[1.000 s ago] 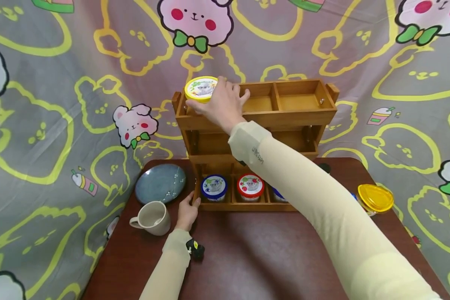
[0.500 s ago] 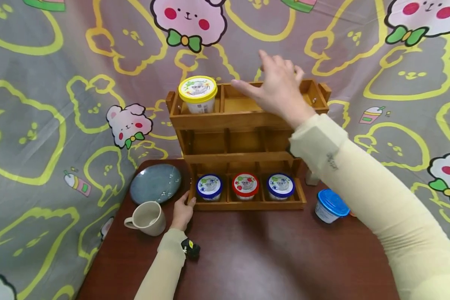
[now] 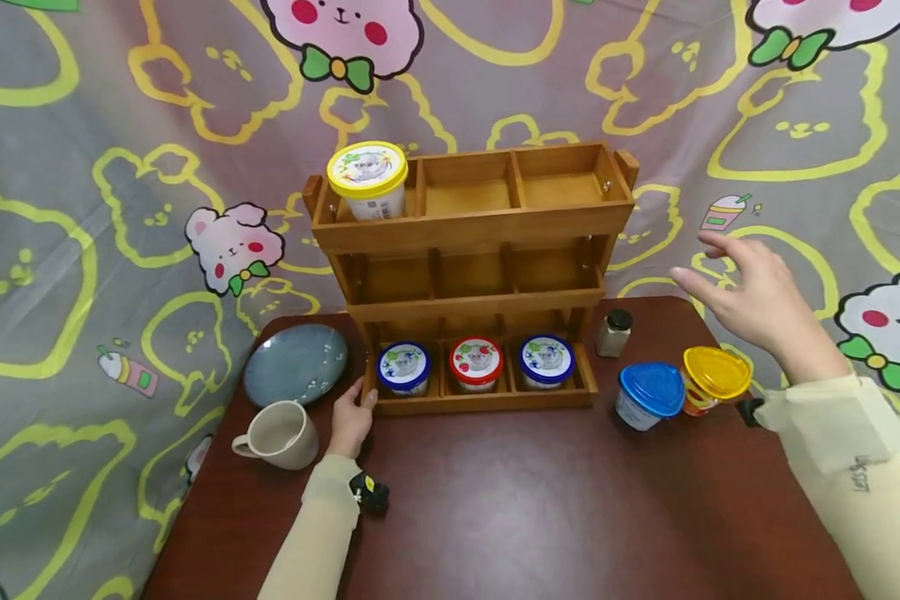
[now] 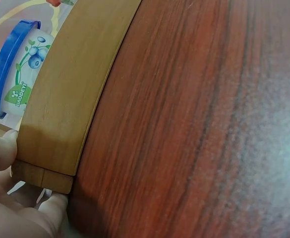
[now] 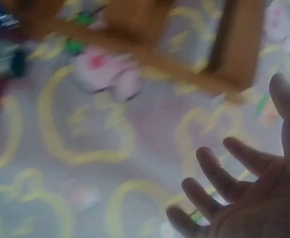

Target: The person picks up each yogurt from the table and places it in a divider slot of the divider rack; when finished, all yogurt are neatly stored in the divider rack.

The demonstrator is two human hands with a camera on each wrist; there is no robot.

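Observation:
A three-tier wooden shelf [image 3: 472,223] stands at the back of the table. My left hand [image 3: 351,423] grips its lower left corner; in the left wrist view the thumb [image 4: 5,148] and fingers lie about the wooden end. My right hand [image 3: 757,296] is in the air right of the shelf, fingers spread, holding nothing. Below it stand a yellow-lidded cup [image 3: 714,377] and a blue-lidded cup [image 3: 648,396]. A yellow-lidded tub [image 3: 369,179] sits in the top tier's left compartment. The bottom tier bears a blue-lidded tub [image 3: 404,367], a red-lidded tub [image 3: 476,363] and another blue-lidded tub [image 3: 547,361].
A blue-grey plate [image 3: 294,367] and a beige mug [image 3: 281,437] stand on the table [image 3: 487,500] left of the shelf. A small dark-capped jar [image 3: 613,335] is at the shelf's right. Patterned cloth [image 3: 480,75] hangs behind.
My right hand has let go of the yellow-lidded tub in the top left compartment and moved right and down, past the shelf. My left hand stays at the shelf's corner.

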